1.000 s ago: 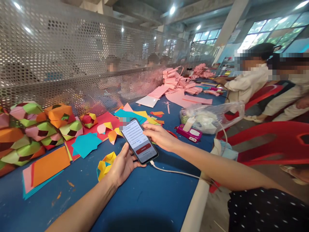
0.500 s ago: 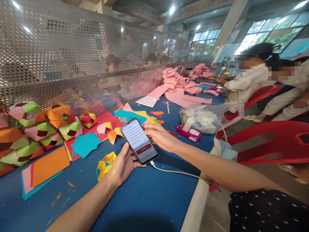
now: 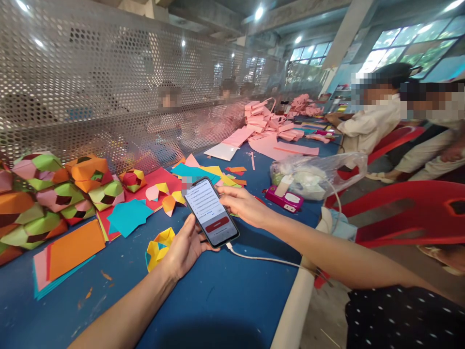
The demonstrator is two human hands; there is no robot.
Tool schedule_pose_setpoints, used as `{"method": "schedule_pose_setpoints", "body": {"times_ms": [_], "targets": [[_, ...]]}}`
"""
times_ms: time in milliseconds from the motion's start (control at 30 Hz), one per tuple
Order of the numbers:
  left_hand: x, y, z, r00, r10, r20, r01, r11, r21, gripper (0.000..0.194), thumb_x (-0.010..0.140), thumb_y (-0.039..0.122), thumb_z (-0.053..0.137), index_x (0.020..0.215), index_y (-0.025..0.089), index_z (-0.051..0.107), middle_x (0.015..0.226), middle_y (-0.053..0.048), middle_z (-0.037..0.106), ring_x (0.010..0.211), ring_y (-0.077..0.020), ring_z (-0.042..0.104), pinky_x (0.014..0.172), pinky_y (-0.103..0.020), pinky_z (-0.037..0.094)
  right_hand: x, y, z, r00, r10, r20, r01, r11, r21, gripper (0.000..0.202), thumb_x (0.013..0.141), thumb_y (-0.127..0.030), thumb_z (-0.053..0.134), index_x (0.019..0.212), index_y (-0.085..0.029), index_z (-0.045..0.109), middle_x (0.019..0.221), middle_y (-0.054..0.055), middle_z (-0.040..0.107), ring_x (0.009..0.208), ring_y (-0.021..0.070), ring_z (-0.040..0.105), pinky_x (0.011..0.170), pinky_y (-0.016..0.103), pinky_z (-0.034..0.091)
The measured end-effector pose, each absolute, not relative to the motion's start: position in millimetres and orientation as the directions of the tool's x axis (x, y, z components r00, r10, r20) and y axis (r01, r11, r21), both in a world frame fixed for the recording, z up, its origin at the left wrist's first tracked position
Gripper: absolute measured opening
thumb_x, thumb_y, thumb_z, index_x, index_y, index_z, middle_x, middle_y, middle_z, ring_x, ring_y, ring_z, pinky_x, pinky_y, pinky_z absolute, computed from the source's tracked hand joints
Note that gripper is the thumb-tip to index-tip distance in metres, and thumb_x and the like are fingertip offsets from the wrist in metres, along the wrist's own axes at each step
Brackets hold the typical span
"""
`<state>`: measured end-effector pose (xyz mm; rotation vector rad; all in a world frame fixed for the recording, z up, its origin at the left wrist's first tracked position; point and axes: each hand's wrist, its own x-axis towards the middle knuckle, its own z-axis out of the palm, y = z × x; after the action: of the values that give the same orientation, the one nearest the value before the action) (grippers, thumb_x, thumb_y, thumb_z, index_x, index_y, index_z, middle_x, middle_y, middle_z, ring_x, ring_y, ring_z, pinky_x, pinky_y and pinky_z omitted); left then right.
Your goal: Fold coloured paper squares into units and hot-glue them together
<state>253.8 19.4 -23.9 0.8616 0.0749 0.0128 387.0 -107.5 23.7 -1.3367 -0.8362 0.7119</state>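
Observation:
A smartphone (image 3: 211, 213) with a lit screen is tilted up over the blue table, a white charging cable (image 3: 254, 258) plugged into its lower end. My left hand (image 3: 187, 247) grips its lower left side, thumb along the edge and fingers behind. My right hand (image 3: 241, 204) holds the upper right edge, with its fingertips partly hidden behind the phone. Just left of my left hand lies a yellow and blue folded paper piece (image 3: 158, 249). Beyond the phone are loose teal, yellow and orange papers (image 3: 196, 173).
Folded paper balls (image 3: 58, 194) pile up at the left, by a stack of coloured sheets (image 3: 76, 249). A perforated metal screen (image 3: 127, 87) borders the table. To the right are a purple power strip (image 3: 285, 198), a plastic bag (image 3: 308, 177), a red chair (image 3: 410, 213) and seated people.
Both hands keep the phone in nearly the same place. Only a very slight shift of the view shows.

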Motion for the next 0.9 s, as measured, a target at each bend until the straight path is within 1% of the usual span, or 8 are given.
{"method": "schedule_pose_setpoints", "body": {"times_ms": [67, 133, 267, 467, 600, 733, 800, 900], "targets": [[254.0, 19.4, -24.1, 0.997, 0.041, -0.06, 0.019, 0.648, 0.762, 0.039, 0.091, 0.044, 0.042, 0.116, 0.018, 0.054, 0.112, -0.014, 0.061, 0.081, -0.0204, 0.063, 0.064, -0.032, 0.052, 387.5, -108.7, 25.7, 0.53, 0.835, 0.15, 0.129, 0.096, -0.987, 0.016, 0.077, -0.021, 0.053, 0.09, -0.017, 0.063, 0.079, -0.001, 0.063, 0.069, 0.0122, 0.056, 0.062, 0.025, 0.042], [254.4, 19.5, -24.6, 0.997, 0.042, -0.06, 0.019, 0.644, 0.765, 0.039, 0.09, 0.044, 0.043, 0.117, 0.018, 0.054, 0.112, -0.014, 0.061, 0.08, -0.0204, 0.064, 0.064, -0.032, 0.052, 387.5, -109.7, 28.5, 0.525, 0.832, 0.176, 0.197, 0.083, -0.977, 0.013, 0.077, -0.021, 0.054, 0.086, -0.017, 0.062, 0.076, 0.0, 0.063, 0.069, 0.0129, 0.057, 0.062, 0.026, 0.042], [255.1, 19.6, -25.4, 0.998, 0.04, -0.058, 0.019, 0.642, 0.766, 0.039, 0.09, 0.044, 0.043, 0.118, 0.018, 0.054, 0.111, -0.014, 0.062, 0.08, -0.0206, 0.064, 0.063, -0.032, 0.052, 387.8, -109.6, 32.1, 0.508, 0.845, 0.169, 0.209, 0.07, -0.975, 0.014, 0.073, -0.021, 0.058, 0.087, -0.017, 0.061, 0.076, 0.0, 0.066, 0.072, 0.0151, 0.061, 0.067, 0.029, 0.045], [254.8, 18.9, -25.5, 0.998, 0.043, -0.052, 0.013, 0.639, 0.769, 0.039, 0.089, 0.044, 0.045, 0.117, 0.019, 0.054, 0.108, -0.013, 0.063, 0.078, -0.0201, 0.064, 0.063, -0.032, 0.051, 391.1, -109.1, 30.2, 0.501, 0.85, 0.165, 0.234, 0.051, -0.971, 0.011, 0.073, -0.02, 0.059, 0.084, -0.017, 0.059, 0.075, 0.0, 0.067, 0.072, 0.0157, 0.063, 0.066, 0.03, 0.047], [254.8, 18.6, -24.5, 0.998, 0.042, -0.053, 0.015, 0.633, 0.774, 0.039, 0.09, 0.045, 0.044, 0.117, 0.018, 0.053, 0.106, -0.013, 0.063, 0.079, -0.0213, 0.063, 0.063, -0.033, 0.051, 390.8, -112.6, 33.1, 0.489, 0.863, 0.126, 0.187, 0.038, -0.982, 0.013, 0.075, -0.021, 0.057, 0.087, -0.018, 0.062, 0.074, -0.001, 0.064, 0.071, 0.0137, 0.06, 0.065, 0.027, 0.045], [254.9, 18.2, -23.3, 0.997, 0.046, -0.057, 0.015, 0.632, 0.775, 0.039, 0.091, 0.044, 0.042, 0.116, 0.017, 0.054, 0.101, -0.013, 0.063, 0.079, -0.0213, 0.062, 0.063, -0.034, 0.051, 391.2, -115.1, 33.3, 0.466, 0.881, 0.078, 0.042, 0.066, -0.997, 0.013, 0.077, -0.02, 0.053, 0.085, -0.019, 0.063, 0.079, -0.001, 0.062, 0.071, 0.0111, 0.057, 0.061, 0.023, 0.042], [254.7, 18.1, -22.9, 0.997, 0.05, -0.059, 0.014, 0.633, 0.774, 0.038, 0.091, 0.044, 0.042, 0.115, 0.017, 0.054, 0.1, -0.012, 0.063, 0.078, -0.021, 0.062, 0.063, -0.034, 0.051, 391.9, -115.5, 32.0, 0.456, 0.887, 0.073, -0.003, 0.084, -0.996, 0.016, 0.077, -0.019, 0.052, 0.087, -0.019, 0.064, 0.08, 0.0, 0.062, 0.073, 0.0116, 0.057, 0.062, 0.023, 0.043], [254.5, 18.4, -22.9, 0.997, 0.045, -0.057, 0.016, 0.634, 0.773, 0.039, 0.091, 0.044, 0.042, 0.115, 0.017, 0.055, 0.101, -0.013, 0.064, 0.079, -0.0215, 0.062, 0.063, -0.034, 0.051, 392.2, -116.3, 31.0, 0.455, 0.888, 0.066, -0.019, 0.084, -0.996, 0.022, 0.076, -0.019, 0.054, 0.095, -0.02, 0.065, 0.085, 0.001, 0.065, 0.075, 0.013, 0.058, 0.065, 0.025, 0.045]]}}
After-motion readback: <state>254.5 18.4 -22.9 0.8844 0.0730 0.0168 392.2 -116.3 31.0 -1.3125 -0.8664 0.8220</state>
